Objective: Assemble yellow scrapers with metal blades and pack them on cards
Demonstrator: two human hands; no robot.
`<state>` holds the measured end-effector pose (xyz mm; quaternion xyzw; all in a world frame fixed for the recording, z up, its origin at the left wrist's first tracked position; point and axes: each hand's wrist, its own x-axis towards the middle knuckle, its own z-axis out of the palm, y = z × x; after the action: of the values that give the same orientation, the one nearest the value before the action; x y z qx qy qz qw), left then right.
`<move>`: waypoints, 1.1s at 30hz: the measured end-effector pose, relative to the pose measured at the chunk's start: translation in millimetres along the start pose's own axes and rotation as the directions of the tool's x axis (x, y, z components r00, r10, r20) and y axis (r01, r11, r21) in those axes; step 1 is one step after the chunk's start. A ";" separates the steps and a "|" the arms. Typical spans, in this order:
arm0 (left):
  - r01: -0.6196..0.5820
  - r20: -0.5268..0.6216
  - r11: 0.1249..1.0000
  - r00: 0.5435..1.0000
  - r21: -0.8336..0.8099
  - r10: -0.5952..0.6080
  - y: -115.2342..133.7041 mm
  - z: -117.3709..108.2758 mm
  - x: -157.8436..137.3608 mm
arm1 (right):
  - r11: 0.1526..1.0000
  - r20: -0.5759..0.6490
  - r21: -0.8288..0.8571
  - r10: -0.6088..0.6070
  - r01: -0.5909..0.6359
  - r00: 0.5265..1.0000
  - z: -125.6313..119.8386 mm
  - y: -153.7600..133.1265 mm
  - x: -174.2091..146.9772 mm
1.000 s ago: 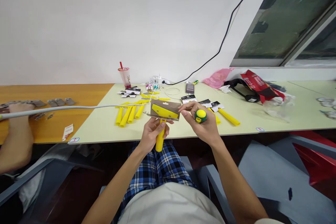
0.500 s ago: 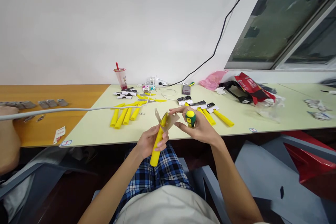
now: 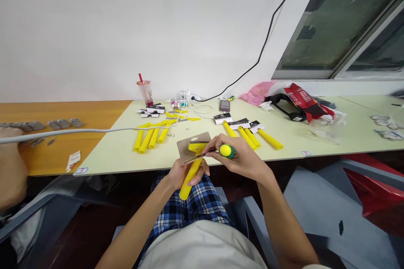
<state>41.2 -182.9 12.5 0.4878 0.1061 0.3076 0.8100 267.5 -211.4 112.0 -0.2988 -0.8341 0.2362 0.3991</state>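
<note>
My left hand (image 3: 179,174) wraps around the tubular handle of a yellow scraper (image 3: 188,181), tilted above my lap. A cardboard sleeve card (image 3: 184,146) with a hang hole stands open behind the scraper's head, and its folded flap lies across the front. With thumb and fingers, my right hand (image 3: 241,155) pinches that flap's right edge. The same hand keeps a green-and-yellow screwdriver (image 3: 227,151) in its grip, seen end-on with its shaft hidden. Several yellow scrapers with cards on their heads (image 3: 269,138) lie on the table to the right.
Several yellow handles (image 3: 147,141) lie left on the pale table (image 3: 110,155), with loose yellow parts (image 3: 181,115) and folded cards (image 3: 151,110) behind. A drink cup (image 3: 145,92) stands near the wall. A white cable (image 3: 94,130) crosses at left, near a person's arm (image 3: 12,172).
The card has turned to face me and spread behind the scraper's head. My right hand has moved in and taken the flap between its fingers, folding it over the front.
</note>
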 end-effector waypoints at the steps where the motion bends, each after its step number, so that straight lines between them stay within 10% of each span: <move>1: -0.002 -0.008 1.000 1.000 0.025 0.002 0.7 0.7 -0.2 | 1.000 0.009 -0.011 0.007 -0.007 1.000 -0.4 -1.6 -0.5; 8: -0.099 -0.078 0.994 0.992 0.050 0.103 -5.3 3.1 1.4 | 0.995 -0.229 -0.094 -0.041 0.020 0.972 1.4 6.3 8.2; 15: -0.154 -0.167 0.988 0.973 0.024 0.156 -10.8 10.9 4.1 | 0.955 -0.189 0.092 0.295 -0.282 0.937 1.6 30.0 14.1; 22: -0.102 -0.364 0.967 0.913 0.232 0.184 -19.1 18.2 12.7 | 0.951 -0.448 -0.039 0.258 -0.307 0.856 -22.9 66.7 19.0; 30: 0.129 -0.394 0.638 0.871 0.759 0.293 12.6 -19.4 -5.5 | 0.733 -0.213 -0.469 0.448 -0.493 0.868 -89.4 177.9 101.7; 33: 0.198 -0.448 0.511 0.784 0.836 0.429 36.2 -50.0 -21.3 | 0.652 -0.100 -0.581 0.538 -0.488 0.837 -92.2 215.4 120.3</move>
<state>-13.4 -147.3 15.7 0.6992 0.4612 0.4110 0.3598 348.1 38.5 91.4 -0.6198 -0.7617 0.0829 0.1698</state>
